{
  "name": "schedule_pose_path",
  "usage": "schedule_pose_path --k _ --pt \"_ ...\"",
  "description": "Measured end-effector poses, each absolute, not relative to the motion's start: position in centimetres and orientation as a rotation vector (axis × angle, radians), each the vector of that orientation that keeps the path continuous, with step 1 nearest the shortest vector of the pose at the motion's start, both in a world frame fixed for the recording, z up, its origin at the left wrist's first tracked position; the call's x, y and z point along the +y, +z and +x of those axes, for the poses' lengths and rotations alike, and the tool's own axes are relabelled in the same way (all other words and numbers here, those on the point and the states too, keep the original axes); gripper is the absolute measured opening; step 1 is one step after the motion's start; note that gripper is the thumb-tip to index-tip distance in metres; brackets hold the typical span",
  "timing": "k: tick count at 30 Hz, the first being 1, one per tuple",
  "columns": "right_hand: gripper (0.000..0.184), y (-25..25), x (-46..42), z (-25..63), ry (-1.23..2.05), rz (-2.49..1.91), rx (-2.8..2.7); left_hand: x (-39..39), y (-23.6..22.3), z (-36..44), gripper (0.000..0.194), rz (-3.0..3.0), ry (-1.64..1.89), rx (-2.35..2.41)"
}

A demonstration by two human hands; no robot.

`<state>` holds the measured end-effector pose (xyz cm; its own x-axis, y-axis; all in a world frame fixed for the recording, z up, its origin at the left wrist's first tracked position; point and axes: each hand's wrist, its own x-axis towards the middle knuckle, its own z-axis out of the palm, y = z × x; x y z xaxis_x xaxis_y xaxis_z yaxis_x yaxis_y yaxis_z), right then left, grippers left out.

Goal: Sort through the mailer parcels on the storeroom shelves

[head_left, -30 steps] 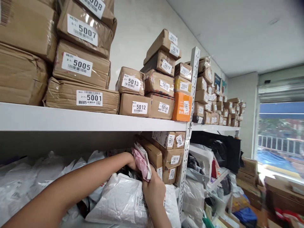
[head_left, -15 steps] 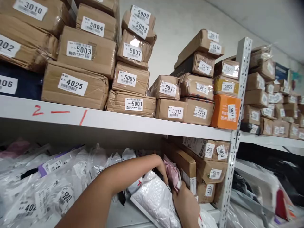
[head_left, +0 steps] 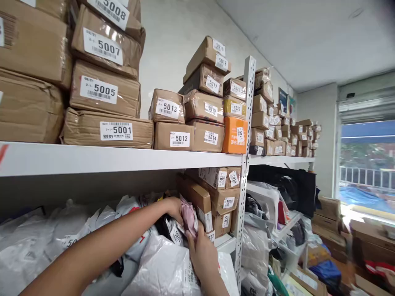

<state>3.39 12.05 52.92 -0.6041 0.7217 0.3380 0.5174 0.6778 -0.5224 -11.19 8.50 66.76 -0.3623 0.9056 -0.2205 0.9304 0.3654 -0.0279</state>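
Note:
A pink parcel bag [head_left: 189, 216] stands among the packages on the lower shelf, leaning by the cardboard boxes. At its lower right, my right hand [head_left: 204, 251] is closed on it with thumb and fingers. My left hand [head_left: 175, 210] reaches in from the left, its fingers curled downward against the bag's left side; what they grip is hidden. Just below my left hand lies a dark package with a white label [head_left: 175, 233] reading 5029. A large white parcel bag [head_left: 163, 267] lies in front, under my forearms.
Numbered cardboard boxes [head_left: 174, 135] stack along the upper shelf [head_left: 123, 160]. Flat boxes [head_left: 199, 193] stand upright right of the pink bag, beside the perforated shelf post [head_left: 242, 205]. White bags [head_left: 55, 230] crowd the lower left. More loaded shelves and a window [head_left: 367, 164] lie beyond.
My view has turned right, bringing the window and farther shelves into sight. Both hands stay at the pink bag; the 5029 label now shows beneath my left hand.

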Motion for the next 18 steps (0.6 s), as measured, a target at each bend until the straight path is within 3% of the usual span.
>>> schedule_pose_path --k 3,5,13,18 --pt "0.049 52.3 12.2 3.4 0.516 -0.889 -2.331 9.3 66.9 -11.3 0.027 1.564 -0.152 2.697" --pt "0.048 51.7 12.4 3.2 0.486 -0.868 -2.307 9.8 67.2 -11.3 0.039 1.538 -0.123 2.759" --pt "0.042 46.7 12.3 0.9 0.335 -0.639 -1.836 10.1 66.9 -10.3 0.068 1.712 -0.415 2.526" --pt "0.040 45.5 11.8 -0.2 0.395 -0.635 -1.706 10.0 67.1 -10.3 0.060 1.887 -0.493 2.502"
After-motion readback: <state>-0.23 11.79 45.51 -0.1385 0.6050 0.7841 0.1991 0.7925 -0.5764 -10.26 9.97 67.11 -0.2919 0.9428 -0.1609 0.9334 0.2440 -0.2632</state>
